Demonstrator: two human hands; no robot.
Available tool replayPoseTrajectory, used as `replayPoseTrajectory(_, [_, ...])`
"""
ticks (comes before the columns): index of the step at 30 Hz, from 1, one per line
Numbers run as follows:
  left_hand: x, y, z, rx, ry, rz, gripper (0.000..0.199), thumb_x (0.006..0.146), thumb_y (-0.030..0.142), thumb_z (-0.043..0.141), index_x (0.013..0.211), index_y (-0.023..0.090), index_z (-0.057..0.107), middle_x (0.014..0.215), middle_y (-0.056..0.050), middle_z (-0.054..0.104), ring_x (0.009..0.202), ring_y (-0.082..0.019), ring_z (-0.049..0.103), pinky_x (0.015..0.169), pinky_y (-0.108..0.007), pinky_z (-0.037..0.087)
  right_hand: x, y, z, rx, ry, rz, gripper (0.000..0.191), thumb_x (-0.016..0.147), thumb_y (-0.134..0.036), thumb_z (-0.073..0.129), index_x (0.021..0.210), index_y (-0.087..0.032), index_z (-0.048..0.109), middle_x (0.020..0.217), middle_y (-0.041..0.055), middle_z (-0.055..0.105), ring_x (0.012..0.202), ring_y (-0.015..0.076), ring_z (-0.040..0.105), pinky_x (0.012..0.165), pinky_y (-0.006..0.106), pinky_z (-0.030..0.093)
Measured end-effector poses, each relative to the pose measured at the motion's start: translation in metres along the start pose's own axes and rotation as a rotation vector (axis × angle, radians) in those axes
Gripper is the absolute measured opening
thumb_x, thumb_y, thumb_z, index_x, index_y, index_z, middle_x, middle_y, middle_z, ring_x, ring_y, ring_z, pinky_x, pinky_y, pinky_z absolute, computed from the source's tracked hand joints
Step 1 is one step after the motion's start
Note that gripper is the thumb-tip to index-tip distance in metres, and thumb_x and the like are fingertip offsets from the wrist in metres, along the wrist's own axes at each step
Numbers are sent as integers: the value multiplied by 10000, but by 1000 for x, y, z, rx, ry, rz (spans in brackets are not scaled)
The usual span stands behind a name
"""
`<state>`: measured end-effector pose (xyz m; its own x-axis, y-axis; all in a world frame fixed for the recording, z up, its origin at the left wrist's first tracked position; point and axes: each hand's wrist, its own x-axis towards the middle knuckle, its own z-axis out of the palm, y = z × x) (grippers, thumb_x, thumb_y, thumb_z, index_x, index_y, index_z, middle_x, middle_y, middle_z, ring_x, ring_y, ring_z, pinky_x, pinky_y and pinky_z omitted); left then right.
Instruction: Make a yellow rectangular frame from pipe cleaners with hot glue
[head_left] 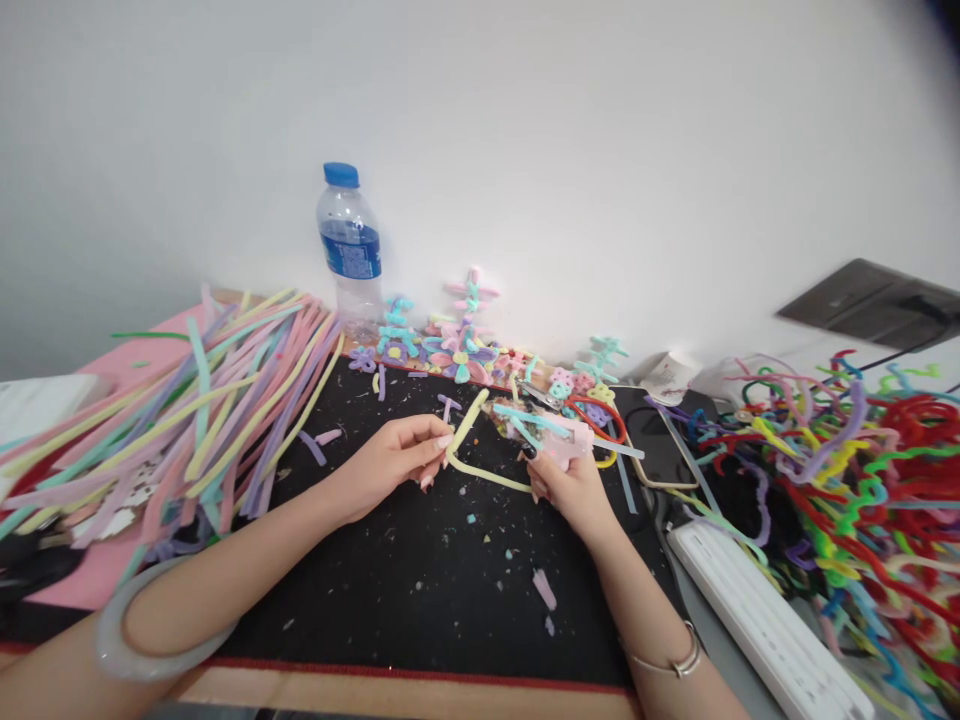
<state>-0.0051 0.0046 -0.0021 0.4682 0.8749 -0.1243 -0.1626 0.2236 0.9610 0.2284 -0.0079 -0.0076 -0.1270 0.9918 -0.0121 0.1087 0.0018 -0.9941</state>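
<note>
A pale yellow fuzzy stem [491,474], bent at a corner, spans the gap between my two hands above the black mat [360,600]. My left hand [409,450] pinches it near the bend, thumb against the fingers. The other end of the stem meets the fingers of my right hand [564,482], which are closed on it. Just beyond my right hand lie pale blue stem pieces [525,418] and a pinkish packet. A small purple piece [448,405] stands out behind my left fingertips. Scissors with red handles [604,415] lie behind my right hand.
Pastel stems [217,400] are heaped at left beside a bottle [350,240]. Finished fuzzy flowers [461,355] line the wall. A phone [660,445], a paper cup [670,378], a white power strip [765,610] and a tangle of bright stems [862,500] are at right.
</note>
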Motion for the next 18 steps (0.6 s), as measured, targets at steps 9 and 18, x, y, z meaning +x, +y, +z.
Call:
replayPoseTrajectory(9, [-1,0,1,18,-1,3,181,822,336,573,777,160,563,607,44,484,480,-70,404,510,-214,370,1,3,-2,-15,16,-14,273,786,-422,595,794,-164,507,452,-95,374,356,66,332,368,229,373])
replayPoseTrajectory(18, [0,-1,0,13,-12,-5,194,822,346,580,772,159,566,620,42,493,486,-67,411,513,-210,372,3,8,-3,-5,51,-23,257,784,-406,598,743,-179,485,459,-96,367,363,64,333,369,211,357])
